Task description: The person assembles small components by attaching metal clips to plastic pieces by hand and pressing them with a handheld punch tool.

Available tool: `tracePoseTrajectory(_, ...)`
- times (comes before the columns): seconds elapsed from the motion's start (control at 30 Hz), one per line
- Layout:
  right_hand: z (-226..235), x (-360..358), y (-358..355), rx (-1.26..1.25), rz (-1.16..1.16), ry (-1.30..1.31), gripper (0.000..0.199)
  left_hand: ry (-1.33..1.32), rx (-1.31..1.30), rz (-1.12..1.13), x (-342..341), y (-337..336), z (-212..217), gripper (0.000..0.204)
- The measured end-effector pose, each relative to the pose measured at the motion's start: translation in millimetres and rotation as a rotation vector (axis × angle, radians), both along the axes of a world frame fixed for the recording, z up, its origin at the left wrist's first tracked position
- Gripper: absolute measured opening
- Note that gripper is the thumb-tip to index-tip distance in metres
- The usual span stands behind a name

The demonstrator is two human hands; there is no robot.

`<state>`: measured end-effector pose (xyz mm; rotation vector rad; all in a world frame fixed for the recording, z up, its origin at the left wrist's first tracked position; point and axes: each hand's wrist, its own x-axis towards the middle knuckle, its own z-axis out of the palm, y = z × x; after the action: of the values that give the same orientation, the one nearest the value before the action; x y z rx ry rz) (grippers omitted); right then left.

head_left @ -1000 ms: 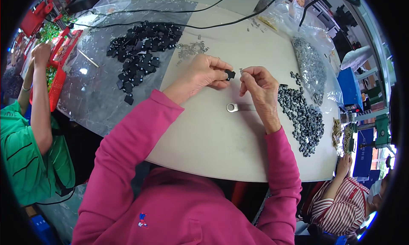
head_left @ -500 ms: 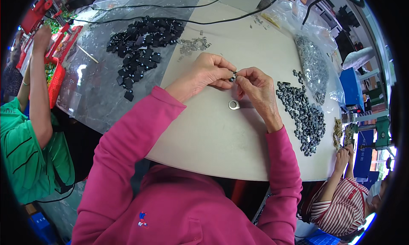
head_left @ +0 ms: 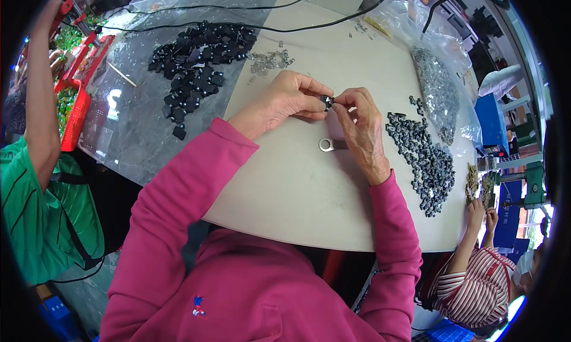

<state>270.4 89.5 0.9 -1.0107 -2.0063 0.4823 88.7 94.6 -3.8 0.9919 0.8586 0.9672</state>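
Note:
Between my two hands, above the pale tabletop, is a small black part with a shiny spot point(head_left: 326, 101). My left hand point(head_left: 288, 99) pinches it between thumb and fingers. The closed thumb and forefinger of my right hand point(head_left: 358, 117) meet at the part's right side; whether they hold a smaller piece is too small to tell. Just below the hands lies a metal ring-ended wrench point(head_left: 326, 144), its handle running under my right hand. A heap of flat black parts point(head_left: 193, 62) lies to the left, and a pile of small dark shiny parts point(head_left: 421, 157) to the right.
Tiny metal pieces point(head_left: 270, 62) are scattered beyond my left hand. A clear plastic bag of small parts point(head_left: 437, 95) lies at the far right. Black cables point(head_left: 267, 29) cross the far side. Co-workers sit at both sides, one by a red basket point(head_left: 75, 119).
My hands have shifted slightly and the black part has turned, showing more of itself. At left, the co-worker's arm in green has moved farther up and away.

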Motion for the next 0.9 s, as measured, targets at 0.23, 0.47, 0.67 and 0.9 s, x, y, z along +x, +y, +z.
tracePoseTrajectory(0.23,-2,0,-2,0.136,0.029,-0.082,0.013,0.018,-0.001,-0.044,-1,0,1,0.03)
tracePoseTrajectory(0.47,-4,0,0,0.211,0.047,-0.164,0.017,0.061,0.075,-0.063,-1,-2,2,0.028)
tracePoseTrajectory(0.67,-7,0,-1,0.238,0.041,-0.166,0.016,0.089,0.075,-0.061,1,-3,5,0.025)
tracePoseTrajectory(0.9,4,0,-3,-0.204,-0.023,0.082,0.01,0.006,-0.009,0.013,-1,-2,1,0.021)
